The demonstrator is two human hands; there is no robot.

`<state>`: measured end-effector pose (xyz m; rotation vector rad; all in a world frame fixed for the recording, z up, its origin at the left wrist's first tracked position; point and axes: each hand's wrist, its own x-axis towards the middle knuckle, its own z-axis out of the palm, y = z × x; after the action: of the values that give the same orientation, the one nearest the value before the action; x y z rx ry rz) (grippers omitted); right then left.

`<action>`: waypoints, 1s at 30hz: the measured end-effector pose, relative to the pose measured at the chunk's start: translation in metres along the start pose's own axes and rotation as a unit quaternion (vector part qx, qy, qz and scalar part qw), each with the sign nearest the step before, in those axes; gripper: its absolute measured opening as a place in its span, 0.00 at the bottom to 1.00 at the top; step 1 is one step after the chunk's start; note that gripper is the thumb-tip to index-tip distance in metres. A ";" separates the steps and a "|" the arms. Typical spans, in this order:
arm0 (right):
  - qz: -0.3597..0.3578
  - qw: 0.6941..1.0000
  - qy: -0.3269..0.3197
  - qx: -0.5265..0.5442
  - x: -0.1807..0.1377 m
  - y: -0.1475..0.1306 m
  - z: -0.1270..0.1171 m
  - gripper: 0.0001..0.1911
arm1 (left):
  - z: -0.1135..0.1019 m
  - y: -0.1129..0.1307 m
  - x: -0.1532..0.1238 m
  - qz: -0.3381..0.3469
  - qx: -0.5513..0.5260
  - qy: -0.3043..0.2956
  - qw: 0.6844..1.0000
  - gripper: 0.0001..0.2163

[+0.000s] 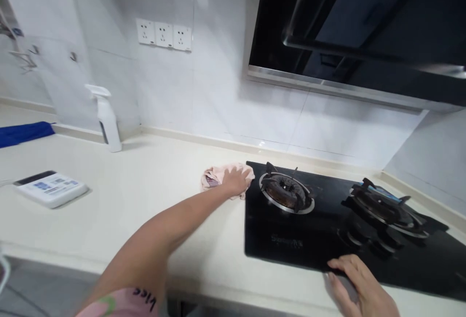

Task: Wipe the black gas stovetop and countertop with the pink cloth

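Note:
A crumpled pale pink cloth (214, 174) lies on the countertop against the left edge of the black gas stove (284, 244). My left hand (236, 182), at the end of an outstretched arm, presses down on the cloth with its fingers over the folds. Beside it is the left burner (287, 191), with a dark, browned centre and a steel ring. My right hand (360, 285) rests at the stove's front edge, thumb and fingers apart. A grey patch shows between them, and I cannot tell whether it is shadow or an object.
The right burner (388, 210) has something blue behind it. A black range hood (349, 30) overhangs the stove. On the left counter are a white spray bottle (108, 123), a white flat device (51, 188) and a blue cloth (25, 133). Wall sockets (163, 34) are above.

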<state>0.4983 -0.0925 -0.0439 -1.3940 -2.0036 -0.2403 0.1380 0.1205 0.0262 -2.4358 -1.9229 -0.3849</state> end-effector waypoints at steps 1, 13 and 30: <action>-0.004 1.000 0.003 0.002 0.001 -0.003 0.000 0.15 | -0.002 0.006 -0.018 0.009 -0.003 -0.011 1.000 0.25; 0.053 0.997 -0.044 0.026 0.002 -0.004 0.004 0.15 | -0.038 0.051 -0.240 0.118 -0.094 -0.100 0.983 0.28; 0.009 0.998 -0.053 -0.024 0.006 0.075 0.013 0.23 | -0.087 -0.170 -0.221 -0.239 0.035 -0.030 0.970 0.37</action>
<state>0.5583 -0.0507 -0.0667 -1.4812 -2.0833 -0.2111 -0.0882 -0.0637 0.0423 -1.9401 -2.4934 -0.2419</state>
